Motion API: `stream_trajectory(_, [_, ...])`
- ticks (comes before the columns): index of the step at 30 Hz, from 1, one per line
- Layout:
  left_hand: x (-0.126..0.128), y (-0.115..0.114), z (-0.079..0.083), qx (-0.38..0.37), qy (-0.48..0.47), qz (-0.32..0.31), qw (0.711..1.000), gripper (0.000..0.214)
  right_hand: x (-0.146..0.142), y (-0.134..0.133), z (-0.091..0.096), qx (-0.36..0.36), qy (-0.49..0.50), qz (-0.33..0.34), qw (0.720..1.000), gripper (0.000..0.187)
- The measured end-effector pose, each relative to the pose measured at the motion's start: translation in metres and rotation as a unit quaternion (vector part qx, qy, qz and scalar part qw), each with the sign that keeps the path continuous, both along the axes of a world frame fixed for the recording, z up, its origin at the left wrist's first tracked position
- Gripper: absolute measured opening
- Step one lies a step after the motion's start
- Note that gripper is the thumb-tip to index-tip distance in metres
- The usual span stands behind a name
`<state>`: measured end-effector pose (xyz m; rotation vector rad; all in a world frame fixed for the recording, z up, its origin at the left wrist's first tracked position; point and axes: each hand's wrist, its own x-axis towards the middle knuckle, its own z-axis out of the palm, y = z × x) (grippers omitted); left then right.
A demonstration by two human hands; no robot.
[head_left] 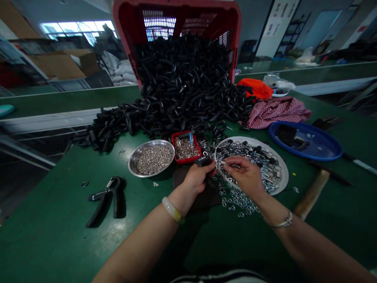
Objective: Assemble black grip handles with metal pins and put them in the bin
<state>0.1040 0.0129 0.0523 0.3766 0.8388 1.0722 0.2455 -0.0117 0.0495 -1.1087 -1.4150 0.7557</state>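
My left hand [196, 180] is closed around a black plastic handle [203, 161], whose lower part is mostly hidden by the fingers. Between the thumb and fingers of my right hand [246, 175] is a small metal spring [223, 162], held close to the handle. Both hands meet above the near left rim of a white tray [285, 179] filled with metal rings, nuts and black parts. Just beyond my left hand stands a red box [185, 160] of metal pins, beside a steel bowl [132, 169] of small metal pieces.
A tipped red crate [237, 43] spills a pile of black handles [182, 90] across the back. An assembled hand gripper [109, 196] lies at left. At right are a blue tray [324, 151], a hammer with a wooden handle [313, 192] and a checked cloth [279, 112]. Loose nuts [241, 202] lie before the white tray.
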Motion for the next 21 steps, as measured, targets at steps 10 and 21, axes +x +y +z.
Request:
stream_trajectory(10, [-0.008,-0.001,0.001,-0.028,-0.002,-0.038,0.999,0.014,0.009,0.006,0.0,0.12,-0.155,0.053,0.979,0.007])
stream_trajectory(21, [-0.009,-0.007,0.001,0.028,0.096,-0.039,0.994,0.018,0.027,0.001,0.014,0.087,-0.205,0.132,0.966,0.01])
